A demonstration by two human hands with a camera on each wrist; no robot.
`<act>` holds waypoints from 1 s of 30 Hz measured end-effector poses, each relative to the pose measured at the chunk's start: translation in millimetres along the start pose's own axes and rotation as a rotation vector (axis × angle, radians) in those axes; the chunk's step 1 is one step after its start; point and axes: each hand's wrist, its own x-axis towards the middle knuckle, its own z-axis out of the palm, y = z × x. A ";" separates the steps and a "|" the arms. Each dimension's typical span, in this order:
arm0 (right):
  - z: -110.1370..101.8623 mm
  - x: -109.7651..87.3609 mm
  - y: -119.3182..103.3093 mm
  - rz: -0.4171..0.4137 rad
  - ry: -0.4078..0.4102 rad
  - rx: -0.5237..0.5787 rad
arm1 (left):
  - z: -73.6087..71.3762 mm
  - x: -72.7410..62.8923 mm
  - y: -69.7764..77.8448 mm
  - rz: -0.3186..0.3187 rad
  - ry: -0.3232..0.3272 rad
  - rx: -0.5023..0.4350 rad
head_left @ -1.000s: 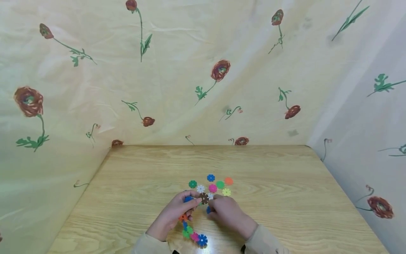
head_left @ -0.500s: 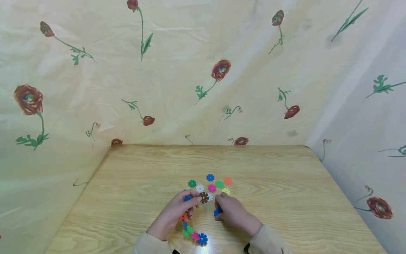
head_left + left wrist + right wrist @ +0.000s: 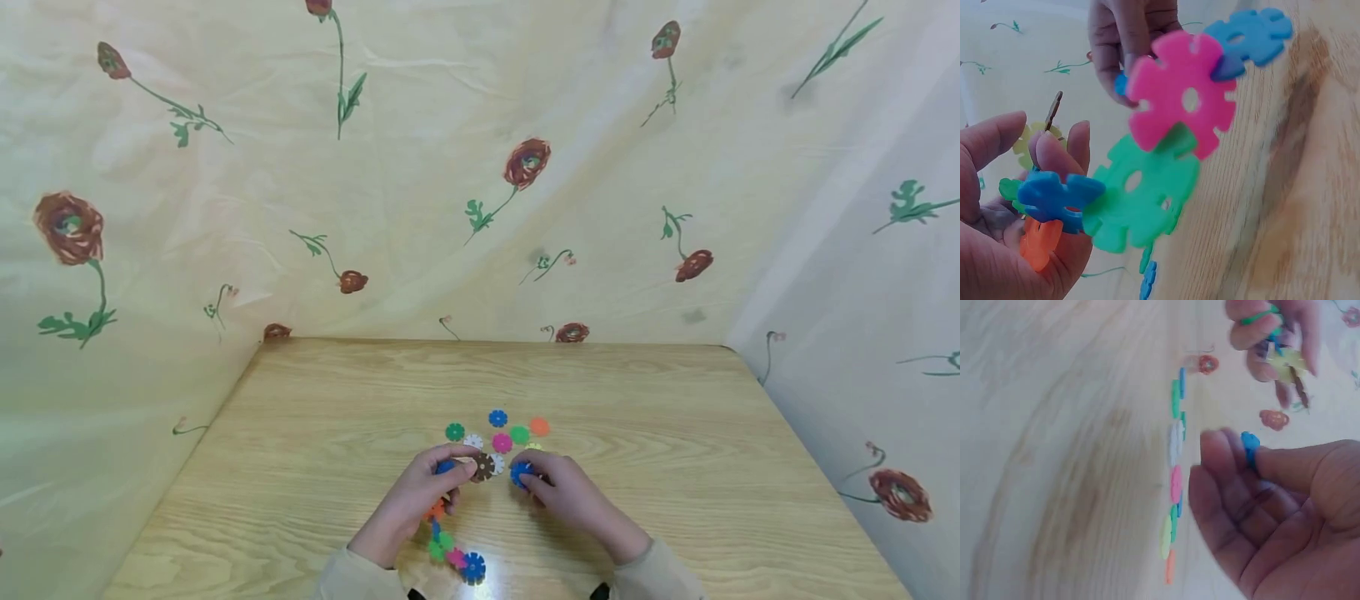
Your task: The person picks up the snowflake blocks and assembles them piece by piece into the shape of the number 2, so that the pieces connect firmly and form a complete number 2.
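My left hand [image 3: 420,493] holds a chain of slotted plastic snowflake discs, joined edge to edge. A brown disc [image 3: 483,467] stands at its upper end, by my left thumb and forefinger. Below the palm hang an orange disc [image 3: 435,508], a green disc [image 3: 441,547], a pink disc [image 3: 456,557] and a blue end disc [image 3: 473,567]. The left wrist view shows a yellow disc [image 3: 1021,150] behind the fingers. To the right, my right hand [image 3: 573,492] pinches a separate blue disc [image 3: 518,475] between thumb and fingers, apart from the brown one.
Loose discs lie on the wooden table [image 3: 337,417] just beyond my hands, among them a dark green disc [image 3: 454,432], a pink loose disc [image 3: 502,443] and an orange loose disc [image 3: 539,427]. A flower-printed sheet [image 3: 420,167] surrounds the table's back and sides.
My right hand has drawn away rightward from the brown disc. The blue disc in it has turned and now shows its face. My left hand and the chain have hardly moved.
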 end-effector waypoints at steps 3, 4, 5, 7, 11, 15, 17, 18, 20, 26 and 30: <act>-1.8 -2.6 -2.5 -0.008 0.031 0.106 | -0.5 0.3 -0.6 0.004 -0.004 -0.002; -2.0 -3.3 -3.4 -0.013 0.049 0.129 | -0.3 0.5 -0.8 0.008 -0.006 -0.003; -2.1 -3.9 -4.3 -0.021 0.070 0.140 | -0.2 0.5 -0.7 0.006 -0.007 -0.004; -1.6 -4.7 -5.9 -0.041 0.108 0.161 | 0.8 0.5 -0.4 0.011 -0.012 -0.001; 0.0 -5.2 -7.9 -0.074 0.155 0.163 | 3.1 1.2 -0.5 0.025 -0.026 0.009; 1.4 -5.4 -10.2 -0.100 0.176 0.128 | 5.0 1.9 -0.8 0.034 -0.029 0.022; 1.8 -5.5 -11.4 -0.111 0.191 0.092 | 5.5 1.8 -0.5 0.029 -0.027 0.029; 1.9 -5.5 -11.9 -0.115 0.198 0.075 | 5.7 1.9 -0.5 0.026 -0.027 0.030; 2.0 -5.3 -12.7 -0.121 0.211 0.045 | 6.0 1.8 0.0 0.015 -0.030 0.027; 3.2 -4.6 -13.3 -0.125 0.230 0.004 | 7.1 2.5 0.1 0.012 -0.049 0.007; 5.7 -3.9 -12.5 -0.142 0.225 0.007 | 8.1 3.3 -1.0 0.002 -0.053 0.003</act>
